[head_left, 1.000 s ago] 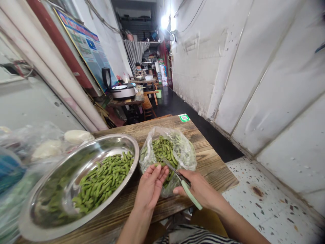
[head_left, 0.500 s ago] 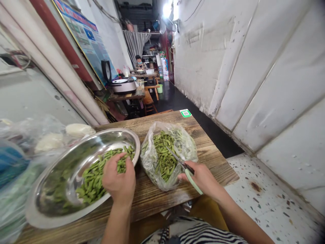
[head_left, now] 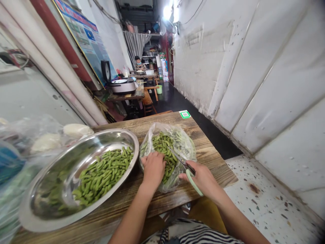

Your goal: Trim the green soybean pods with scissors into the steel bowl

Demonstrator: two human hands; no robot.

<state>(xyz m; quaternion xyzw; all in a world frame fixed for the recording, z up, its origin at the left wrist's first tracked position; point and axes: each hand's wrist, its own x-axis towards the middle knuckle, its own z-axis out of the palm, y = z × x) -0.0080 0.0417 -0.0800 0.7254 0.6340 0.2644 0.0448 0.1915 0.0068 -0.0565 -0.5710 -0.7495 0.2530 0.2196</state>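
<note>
My left hand (head_left: 153,169) reaches palm down over the near left rim of a clear plastic bag (head_left: 188,144). Its fingers are loosely spread on the green edamame pods (head_left: 166,145) inside, and their tips are partly hidden. My right hand (head_left: 201,178) is closed round the pale green handles of a pair of scissors (head_left: 191,178). The blades point up and left over the bagged pods, slightly apart. To the left, a large oval steel basin (head_left: 76,140) holds a heap of edamame pods (head_left: 105,176).
The wooden table (head_left: 214,162) carries a green QR-code card (head_left: 185,114) at its far corner. Plastic bags (head_left: 47,142) crowd the left side. Beyond, a rice cooker (head_left: 123,86) stands with its lid up, and a masked person (head_left: 139,64) sits farther back.
My left hand has moved right, from above the pods in the basin to the pods in the bag. The right hand and scissors stay almost in place.
</note>
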